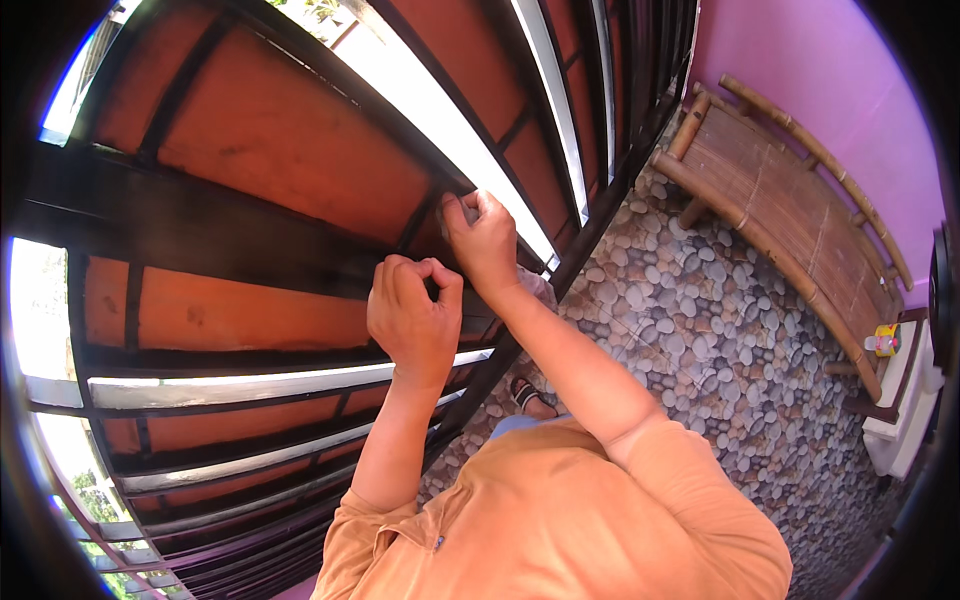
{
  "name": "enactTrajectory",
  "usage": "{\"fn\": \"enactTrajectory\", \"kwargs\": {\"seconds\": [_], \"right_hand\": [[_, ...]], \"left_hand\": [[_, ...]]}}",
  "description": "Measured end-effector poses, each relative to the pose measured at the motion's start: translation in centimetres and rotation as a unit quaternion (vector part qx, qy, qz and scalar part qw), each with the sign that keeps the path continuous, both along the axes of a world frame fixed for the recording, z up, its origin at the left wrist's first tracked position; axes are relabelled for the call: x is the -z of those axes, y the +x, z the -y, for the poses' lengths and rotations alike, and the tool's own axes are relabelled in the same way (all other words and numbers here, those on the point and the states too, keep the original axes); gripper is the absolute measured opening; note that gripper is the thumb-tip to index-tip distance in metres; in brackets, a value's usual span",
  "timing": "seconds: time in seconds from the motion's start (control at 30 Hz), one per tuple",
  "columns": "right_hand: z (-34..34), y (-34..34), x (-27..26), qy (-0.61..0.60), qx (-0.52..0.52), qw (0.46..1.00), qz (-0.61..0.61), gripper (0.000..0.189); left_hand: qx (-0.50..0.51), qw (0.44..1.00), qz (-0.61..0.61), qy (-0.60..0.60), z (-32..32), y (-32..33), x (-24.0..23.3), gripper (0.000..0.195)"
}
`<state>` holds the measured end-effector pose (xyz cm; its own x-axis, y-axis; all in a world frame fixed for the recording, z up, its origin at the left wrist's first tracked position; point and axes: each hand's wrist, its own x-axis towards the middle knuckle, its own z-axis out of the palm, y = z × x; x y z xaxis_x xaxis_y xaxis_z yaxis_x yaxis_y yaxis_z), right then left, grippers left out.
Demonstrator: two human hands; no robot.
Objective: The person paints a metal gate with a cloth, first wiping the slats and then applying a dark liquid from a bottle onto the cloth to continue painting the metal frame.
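A metal gate or fence with black bars and orange-brown panels (300, 142) stands before me. My left hand (412, 311) is raised close to a dark crossbar, its fingers curled and the thumb bent towards them; whether it holds anything is hidden. Above and to the right of it, my right hand (481, 236) pinches a small greyish piece, perhaps cloth (471, 214), beside an orange-brown panel. Behind my right wrist, another greyish-pink bundle (537, 285), like crumpled cloth, shows against the lower bars.
A bamboo bench (780, 202) stands along the purple wall (817, 67) at the right. A bottle with a yellow and red label (885, 340) is near its lower end, by a white ledge (892, 390). The floor (675, 300) has a pebble pattern.
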<state>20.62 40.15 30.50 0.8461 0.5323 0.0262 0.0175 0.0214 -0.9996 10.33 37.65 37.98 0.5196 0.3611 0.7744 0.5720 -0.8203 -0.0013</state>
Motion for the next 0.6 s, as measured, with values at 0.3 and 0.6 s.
{"fn": "enactTrajectory", "kwargs": {"seconds": [0.3, 0.6], "right_hand": [[-0.1, -0.5, -0.1, 0.006, 0.000, 0.999, 0.037, 0.041], [-0.8, -0.4, 0.7, 0.013, -0.032, 0.999, -0.040, 0.040]], "left_hand": [[-0.005, 1.000, -0.006, 0.004, -0.1, -0.2, 0.0, 0.023], [-0.013, 1.000, -0.010, -0.026, 0.2, -0.1, 0.0, 0.021]]}}
